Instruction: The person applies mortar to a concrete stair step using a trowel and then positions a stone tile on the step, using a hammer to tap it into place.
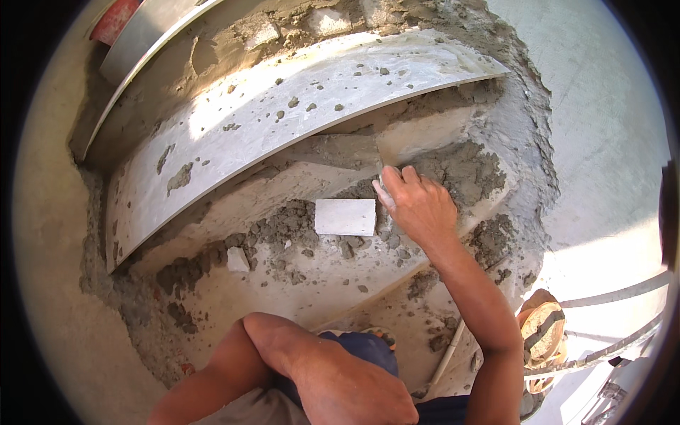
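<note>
1 right hand (423,205) curled | white tile (345,217) nearby | mortar clumps (285,225) alongside

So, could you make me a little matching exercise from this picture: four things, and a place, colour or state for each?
1. Right hand
2. Small rectangular piece
3. Long slab
4. Container

A. Red, near the upper left edge
B. Sunlit in part, dotted with grey clumps
C. Just right of the small rectangular piece
D. Whitish, amid grey crumbs

Pairs: 1-C, 2-D, 3-B, 4-A
</note>
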The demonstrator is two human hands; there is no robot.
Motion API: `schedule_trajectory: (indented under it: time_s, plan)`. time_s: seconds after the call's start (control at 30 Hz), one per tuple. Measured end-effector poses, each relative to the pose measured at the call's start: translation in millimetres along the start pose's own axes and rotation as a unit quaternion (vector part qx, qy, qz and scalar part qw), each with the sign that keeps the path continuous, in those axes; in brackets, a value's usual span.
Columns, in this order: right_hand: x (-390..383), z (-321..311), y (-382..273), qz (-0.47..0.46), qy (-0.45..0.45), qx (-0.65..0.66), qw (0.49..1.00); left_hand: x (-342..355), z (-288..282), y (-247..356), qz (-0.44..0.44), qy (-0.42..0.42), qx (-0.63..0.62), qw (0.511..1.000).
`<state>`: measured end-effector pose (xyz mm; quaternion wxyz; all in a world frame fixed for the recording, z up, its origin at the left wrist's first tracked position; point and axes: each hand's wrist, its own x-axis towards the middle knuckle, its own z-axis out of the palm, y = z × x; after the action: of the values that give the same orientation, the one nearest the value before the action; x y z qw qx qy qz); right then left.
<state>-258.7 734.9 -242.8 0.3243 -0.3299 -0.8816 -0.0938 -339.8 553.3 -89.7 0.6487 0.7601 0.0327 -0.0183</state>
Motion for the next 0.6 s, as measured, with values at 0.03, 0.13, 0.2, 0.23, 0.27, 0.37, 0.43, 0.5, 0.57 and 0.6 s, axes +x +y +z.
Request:
schedule_trajectory:
  time_s: [0.03, 0.13, 0.2, 0.23, 0.27, 0.37, 0.43, 0.5, 0.57, 0.6]
  plan:
    - [5, -4, -6, 0.012, -0.019, 0.007, 1.000, -2, 1, 3, -0.007, 0.004, -0.005, 1.000]
    - [12, -16, -12, 0.039, -0.070, 0.012, 0.997, -7, 0, 2, -0.012, 0.009, -0.011, 1.000]
    - [15, -23, -14, 0.052, -0.080, 0.017, 0.995, -9, -1, 1, -0.012, 0.011, -0.010, 1.000]
    - [17, -27, -11, 0.053, -0.090, 0.010, 0.994, -10, -1, 1, -0.012, 0.011, -0.011, 1.000]
    - [21, -32, -5, 0.054, -0.100, 0.004, 0.994, -11, -1, 2, -0.013, 0.013, -0.012, 1.000]
    - [19, -33, 12, 0.065, -0.106, -0.008, 0.992, -14, -1, 4, -0.020, 0.017, -0.014, 1.000]
    - [12, -31, 24, 0.081, -0.096, -0.018, 0.992, -16, 0, 7, -0.032, 0.021, -0.011, 0.999]
    - [1, -29, 42, 0.107, -0.076, -0.044, 0.990, -15, -1, 12, -0.051, 0.021, -0.002, 0.998]
    - [-10, -35, 65, 0.121, -0.049, -0.041, 0.991, -13, -2, 24, -0.096, 0.027, 0.015, 0.995]
    - [-18, -37, 76, 0.129, -0.037, -0.040, 0.990, -10, -3, 28, -0.120, 0.030, 0.020, 0.992]
